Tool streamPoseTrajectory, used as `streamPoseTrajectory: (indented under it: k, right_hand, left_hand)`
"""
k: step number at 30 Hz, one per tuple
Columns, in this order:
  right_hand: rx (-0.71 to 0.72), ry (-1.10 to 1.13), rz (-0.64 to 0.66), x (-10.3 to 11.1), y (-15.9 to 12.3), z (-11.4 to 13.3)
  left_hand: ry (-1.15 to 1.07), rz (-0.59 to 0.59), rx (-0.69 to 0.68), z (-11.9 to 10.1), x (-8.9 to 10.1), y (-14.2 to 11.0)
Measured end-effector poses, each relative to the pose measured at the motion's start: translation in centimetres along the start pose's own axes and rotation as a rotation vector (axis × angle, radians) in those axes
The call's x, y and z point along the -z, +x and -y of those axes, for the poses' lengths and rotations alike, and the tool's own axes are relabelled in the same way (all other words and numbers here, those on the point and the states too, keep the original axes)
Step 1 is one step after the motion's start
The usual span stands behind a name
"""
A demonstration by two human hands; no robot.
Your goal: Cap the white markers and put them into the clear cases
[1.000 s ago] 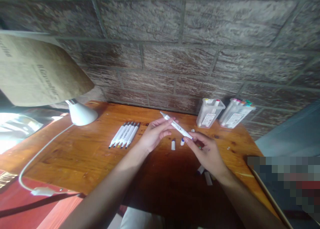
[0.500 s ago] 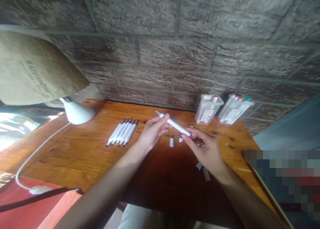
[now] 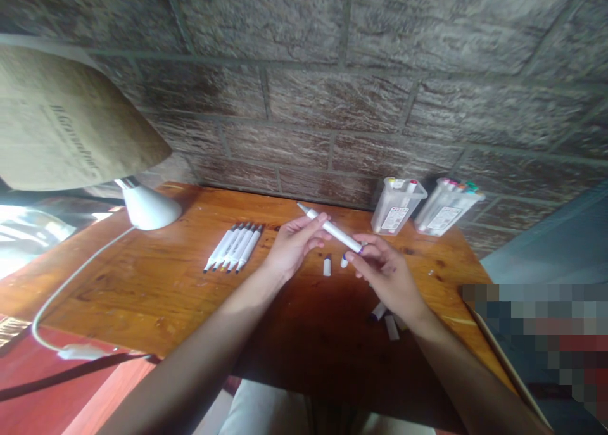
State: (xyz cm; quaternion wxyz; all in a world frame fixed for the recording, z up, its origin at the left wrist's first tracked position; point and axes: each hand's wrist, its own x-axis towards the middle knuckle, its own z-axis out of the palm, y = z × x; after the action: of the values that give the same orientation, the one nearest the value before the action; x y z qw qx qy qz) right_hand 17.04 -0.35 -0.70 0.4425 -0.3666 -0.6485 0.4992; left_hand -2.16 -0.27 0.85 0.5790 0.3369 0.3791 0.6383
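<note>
A white marker (image 3: 338, 232) is held tilted above the table, its bare grey tip pointing up and left. My left hand (image 3: 297, 245) pinches its upper part between thumb and fingers. At the lower end, which has a purple band, the fingers of my right hand (image 3: 382, 264) are closed around it. Two loose caps, a white and grey cap (image 3: 327, 266) and a white and blue cap (image 3: 344, 260), are on the table just below the marker. More white caps or pieces (image 3: 392, 327) lie partly hidden under my right wrist.
Several uncapped white markers (image 3: 234, 248) lie in a row on the wooden table (image 3: 166, 296). Two clear bins, a left bin (image 3: 396, 210) and a right bin (image 3: 444, 213), hold markers near the brick wall. A lamp (image 3: 149, 207) with its cord stands at the left.
Both hands keep hold of the marker, which has barely moved. My right fingers have shifted slightly at its lower end. The whole view has tilted a little.
</note>
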Motion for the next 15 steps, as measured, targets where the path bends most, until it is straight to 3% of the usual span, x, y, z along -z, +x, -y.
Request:
streamPoseTrajectory:
  k: [9, 15]
  right_hand:
    - [-0.011, 0.020, -0.042, 0.01, -0.07, -0.44]
    - [0.057, -0.047, -0.137, 0.07, -0.06, -0.31]
  left_hand:
    - [-0.014, -0.080, 0.000, -0.18, -0.27, -0.02]
    - [-0.072, -0.038, -0.049, -0.06, -0.12, 0.11]
